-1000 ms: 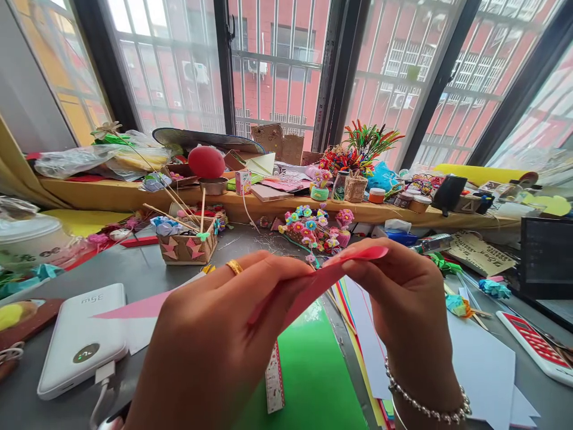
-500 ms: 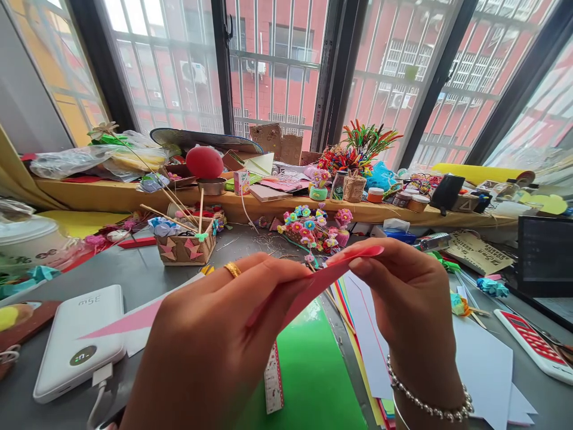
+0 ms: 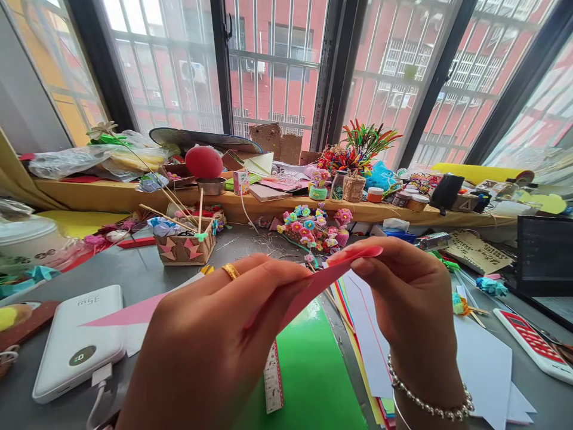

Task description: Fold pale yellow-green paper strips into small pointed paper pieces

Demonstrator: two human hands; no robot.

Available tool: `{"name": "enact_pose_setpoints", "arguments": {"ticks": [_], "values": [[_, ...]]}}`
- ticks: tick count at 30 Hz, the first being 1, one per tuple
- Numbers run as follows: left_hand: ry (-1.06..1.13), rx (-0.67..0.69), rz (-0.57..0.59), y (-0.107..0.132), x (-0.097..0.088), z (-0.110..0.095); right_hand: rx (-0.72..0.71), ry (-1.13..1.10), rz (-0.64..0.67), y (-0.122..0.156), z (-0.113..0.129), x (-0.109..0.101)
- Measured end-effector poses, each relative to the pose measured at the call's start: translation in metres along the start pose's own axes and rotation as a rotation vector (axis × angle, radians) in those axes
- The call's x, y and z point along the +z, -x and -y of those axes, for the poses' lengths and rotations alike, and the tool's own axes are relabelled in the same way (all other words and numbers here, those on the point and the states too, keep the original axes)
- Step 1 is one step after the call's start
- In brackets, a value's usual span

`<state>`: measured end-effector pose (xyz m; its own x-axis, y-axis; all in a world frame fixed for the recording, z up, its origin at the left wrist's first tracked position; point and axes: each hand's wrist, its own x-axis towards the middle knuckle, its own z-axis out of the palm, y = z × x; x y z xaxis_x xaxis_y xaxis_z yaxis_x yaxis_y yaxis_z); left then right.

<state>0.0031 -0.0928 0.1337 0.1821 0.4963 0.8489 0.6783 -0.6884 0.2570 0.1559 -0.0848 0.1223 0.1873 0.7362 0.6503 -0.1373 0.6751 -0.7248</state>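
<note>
A strip of pink paper [image 3: 308, 291] is stretched between my two hands, above a glossy green sheet [image 3: 308, 370]. My left hand [image 3: 219, 322], with a gold ring, pinches the paper near its middle. One pointed pink end sticks out on the far side of that hand, over the white power bank [image 3: 76, 343]. My right hand [image 3: 414, 298], wearing a beaded bracelet, holds the other end between thumb and fingers, where the paper curls over. A ruler [image 3: 273, 379] lies on the green sheet, partly hidden by my left hand.
Stacked coloured and white paper [image 3: 481, 370] lies at the right, beside a red-and-white calculator [image 3: 532, 343]. A cardboard box [image 3: 185, 245] with sticks stands behind my left hand. Craft flowers [image 3: 308, 227] sit beyond the paper. A crowded window ledge [image 3: 268, 206] runs along the back.
Almost nothing differs. The pink paper's pointed left end has risen slightly, and both hands keep their hold on the strip.
</note>
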Motion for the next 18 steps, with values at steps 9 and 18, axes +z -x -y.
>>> {"name": "enact_pose_setpoints", "arguments": {"ticks": [9, 18], "values": [[-0.003, 0.03, 0.005, -0.0007, 0.0012, -0.0013, 0.0, 0.022, 0.007, 0.0001, 0.0012, 0.0004], [-0.005, 0.022, -0.008, -0.0013, 0.0014, -0.0005, -0.04, 0.02, -0.026, -0.0003, -0.0002, -0.0011]]}}
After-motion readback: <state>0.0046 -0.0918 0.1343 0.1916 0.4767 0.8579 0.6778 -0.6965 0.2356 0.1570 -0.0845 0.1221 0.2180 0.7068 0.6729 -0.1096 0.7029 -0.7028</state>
